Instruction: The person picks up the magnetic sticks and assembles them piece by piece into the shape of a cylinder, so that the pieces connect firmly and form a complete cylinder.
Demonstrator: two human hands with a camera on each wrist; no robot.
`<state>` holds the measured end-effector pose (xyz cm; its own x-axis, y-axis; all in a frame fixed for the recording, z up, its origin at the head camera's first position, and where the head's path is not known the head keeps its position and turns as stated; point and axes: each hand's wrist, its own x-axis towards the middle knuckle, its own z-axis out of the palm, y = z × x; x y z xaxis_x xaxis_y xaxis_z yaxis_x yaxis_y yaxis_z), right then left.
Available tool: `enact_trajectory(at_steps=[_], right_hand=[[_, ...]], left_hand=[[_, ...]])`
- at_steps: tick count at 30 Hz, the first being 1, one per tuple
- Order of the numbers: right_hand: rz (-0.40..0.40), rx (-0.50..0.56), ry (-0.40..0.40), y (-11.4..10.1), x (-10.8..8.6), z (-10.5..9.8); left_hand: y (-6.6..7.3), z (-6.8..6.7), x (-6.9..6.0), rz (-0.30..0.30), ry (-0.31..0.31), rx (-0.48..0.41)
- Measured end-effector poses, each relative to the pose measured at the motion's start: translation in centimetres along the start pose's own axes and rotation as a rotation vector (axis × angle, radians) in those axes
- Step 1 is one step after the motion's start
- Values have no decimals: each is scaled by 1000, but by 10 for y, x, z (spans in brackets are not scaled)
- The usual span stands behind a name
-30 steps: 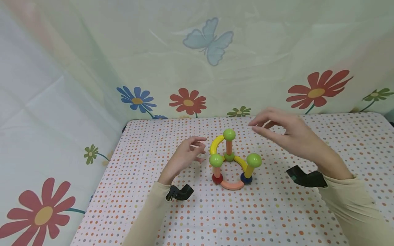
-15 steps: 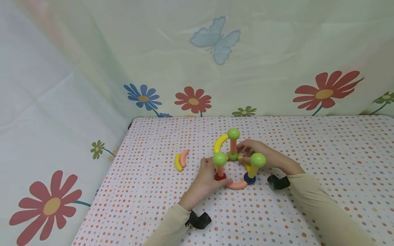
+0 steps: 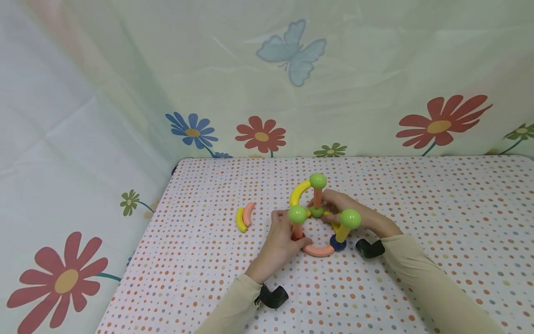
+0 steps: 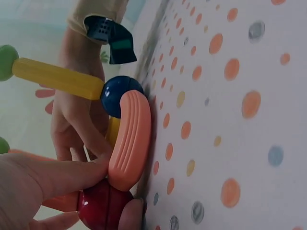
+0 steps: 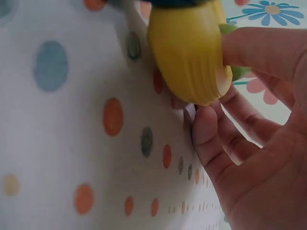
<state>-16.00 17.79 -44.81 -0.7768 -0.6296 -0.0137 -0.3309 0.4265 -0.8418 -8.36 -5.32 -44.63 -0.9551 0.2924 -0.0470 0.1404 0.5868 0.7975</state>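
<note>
A magnetic stick-and-ball frame stands on the table, its base a ring of curved rods and balls. My left hand grips the red ball at the near-left corner, its thumb by the end of the pink curved rod. At the back right, my right hand pinches the yellow curved rod beside the low green ball. The blue ball joins the pink and yellow rods. Three posts carry green top balls. A yellow arc slopes down leftward from the back one.
Two loose curved rods lie left of the frame: a yellow one and a pink one. The dotted tablecloth reaches back to a flowered curtain.
Both hands were apart from the frame; the left moved right to the red ball, and the right came down leftward to the yellow curved rod. The loose rods came into sight.
</note>
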Motion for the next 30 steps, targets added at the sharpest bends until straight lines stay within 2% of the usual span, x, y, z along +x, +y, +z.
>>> enact_trajectory(at_steps=[6,11,14,17,24,30], right_hand=[[-54,19,54,4,-13,0],[29,17,130,3,-31,0],[84,6,162,1,-43,2],[100,-12,186,-3,-52,5],[137,-82,195,-15,-69,19],[148,-75,163,-19,-79,28]], left_hand=[[-1,-4,11,-15,4,12],[-3,-8,27,-24,11,11],[-7,-9,38,-10,17,-3],[-12,-9,47,19,18,-46],[-16,-10,67,88,-45,-135],[-15,-11,77,152,-131,-139]])
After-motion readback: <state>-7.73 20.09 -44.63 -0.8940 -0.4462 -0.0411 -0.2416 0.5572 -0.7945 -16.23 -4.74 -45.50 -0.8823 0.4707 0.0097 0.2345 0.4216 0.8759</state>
